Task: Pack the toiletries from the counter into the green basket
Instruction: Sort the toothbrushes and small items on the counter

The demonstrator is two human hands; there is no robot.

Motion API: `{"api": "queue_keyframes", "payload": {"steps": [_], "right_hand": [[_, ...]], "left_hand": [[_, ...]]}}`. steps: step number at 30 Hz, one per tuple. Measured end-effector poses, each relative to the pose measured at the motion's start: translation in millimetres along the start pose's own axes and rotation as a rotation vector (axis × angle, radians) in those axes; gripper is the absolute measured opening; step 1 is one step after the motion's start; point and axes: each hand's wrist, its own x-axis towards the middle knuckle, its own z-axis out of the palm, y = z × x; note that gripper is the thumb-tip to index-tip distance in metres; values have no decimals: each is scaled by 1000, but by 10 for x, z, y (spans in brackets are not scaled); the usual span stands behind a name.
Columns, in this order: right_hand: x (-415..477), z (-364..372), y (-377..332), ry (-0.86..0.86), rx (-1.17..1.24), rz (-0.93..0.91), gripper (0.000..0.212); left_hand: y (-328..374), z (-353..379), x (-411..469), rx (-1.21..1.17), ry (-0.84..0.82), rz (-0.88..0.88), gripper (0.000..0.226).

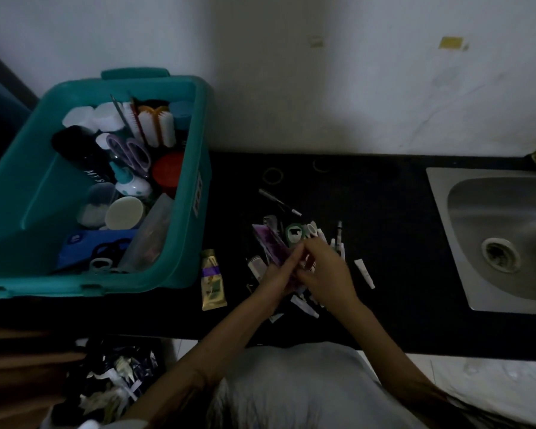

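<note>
At centre frame, curled fingers of the left hand (279, 275) grasp a purple item (268, 245), the right hand (327, 269) curled beside it on something I cannot tell, loose toiletries (365, 273) scattered around on the black counter (378, 212), green basket (28, 184) upper left.

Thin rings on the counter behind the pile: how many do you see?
2. The left ring lies on the counter behind the pile; the right ring lies beside it, nearer the wall. Others may be hidden in the pile.
</note>
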Motion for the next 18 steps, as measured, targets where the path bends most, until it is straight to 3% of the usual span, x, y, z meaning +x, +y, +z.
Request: {"api": "queue_keyframes", "payload": {"steps": [3,5,6,8,11,14,18], "right_hand": [[-28,-115,23,-302,179,73,37],[-26,-245,69,-491,327,104,40],[-19,-294,97,-464,384,98,32],[40,-378,132,-233,423,108,21],[147,-454,157,-14,373,90,24],[181,-403,89,-134,255,51,35],[63,-196,19,-499,269,129,37]], "left_hand": [[-8,-9,69,-165,43,-119,29],[28,-47,83,-187,37,-124,26],[52,-62,67,-169,34,-113,26],[74,-92,-1,-118,-8,-95,28],[79,-86,-196,-62,-153,-147,27],[-29,-113,-369,95,-268,-230,24],[-131,-207,-432,243,-308,-294,16]]}}
